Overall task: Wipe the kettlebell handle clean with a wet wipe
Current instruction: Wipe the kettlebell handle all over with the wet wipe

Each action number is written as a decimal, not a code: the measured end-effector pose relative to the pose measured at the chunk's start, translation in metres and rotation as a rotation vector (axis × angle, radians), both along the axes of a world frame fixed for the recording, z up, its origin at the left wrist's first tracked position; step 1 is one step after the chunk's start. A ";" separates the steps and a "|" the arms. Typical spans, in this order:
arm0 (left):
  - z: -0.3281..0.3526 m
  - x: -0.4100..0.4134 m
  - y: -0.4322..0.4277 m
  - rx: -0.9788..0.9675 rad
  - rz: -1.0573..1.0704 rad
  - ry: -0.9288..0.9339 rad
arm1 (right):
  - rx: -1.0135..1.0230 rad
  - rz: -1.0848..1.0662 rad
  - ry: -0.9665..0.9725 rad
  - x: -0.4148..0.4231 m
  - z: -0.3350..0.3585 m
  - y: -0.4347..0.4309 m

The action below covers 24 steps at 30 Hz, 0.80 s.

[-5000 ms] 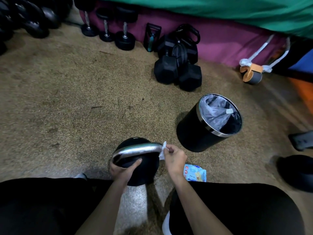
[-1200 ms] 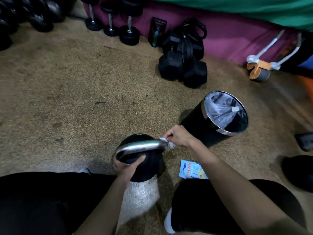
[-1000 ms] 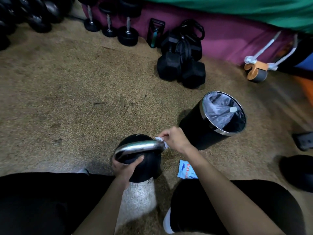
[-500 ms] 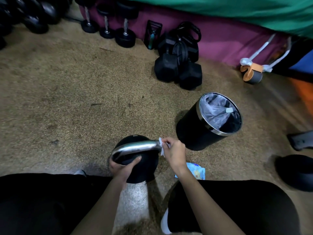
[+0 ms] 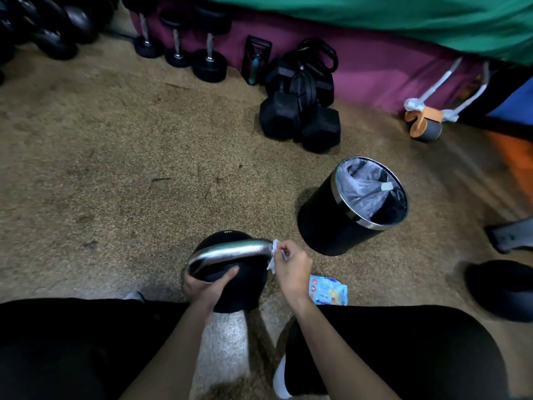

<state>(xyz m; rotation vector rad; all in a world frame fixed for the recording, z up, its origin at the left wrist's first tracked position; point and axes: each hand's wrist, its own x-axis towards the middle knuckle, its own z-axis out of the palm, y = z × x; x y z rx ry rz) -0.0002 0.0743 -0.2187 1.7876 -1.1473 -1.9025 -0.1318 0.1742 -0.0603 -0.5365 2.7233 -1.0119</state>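
Right now your right hand (image 5: 292, 269) pinches the wet wipe (image 5: 273, 250) between thumb and curled fingers, against the right end of the steel handle (image 5: 230, 250). Your left hand (image 5: 206, 285) grips the black kettlebell (image 5: 245, 290) from the near side, with the thumb across its body. The kettlebell stands on the floor (image 5: 115, 168) near the black bin (image 5: 328, 226), and the wipes pack (image 5: 328, 291) lies just beside it

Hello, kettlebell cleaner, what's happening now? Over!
Left hand grips kettlebell. Right hand pinches wipe at right end of handle. Bin stands apart, nothing blocking.
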 end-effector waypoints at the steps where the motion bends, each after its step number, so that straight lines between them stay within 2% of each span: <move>1: -0.002 0.000 0.000 0.004 -0.003 -0.004 | 0.007 -0.012 -0.014 -0.002 -0.002 -0.001; 4: -0.007 0.000 0.000 0.040 -0.013 -0.005 | 0.002 -0.041 -0.027 -0.006 -0.001 -0.009; 10: -0.017 0.000 -0.001 0.050 -0.008 -0.025 | -0.151 0.006 0.082 0.020 0.002 -0.006; 16: -0.015 0.001 -0.001 0.025 -0.014 -0.031 | -0.162 -0.118 -0.048 0.014 -0.013 -0.005; 21: -0.007 0.000 0.001 0.011 -0.009 -0.014 | -0.195 -0.134 0.021 0.013 -0.008 -0.011; 24: -0.009 0.001 0.000 0.025 -0.012 -0.016 | -0.181 -0.186 -0.019 0.020 -0.015 -0.008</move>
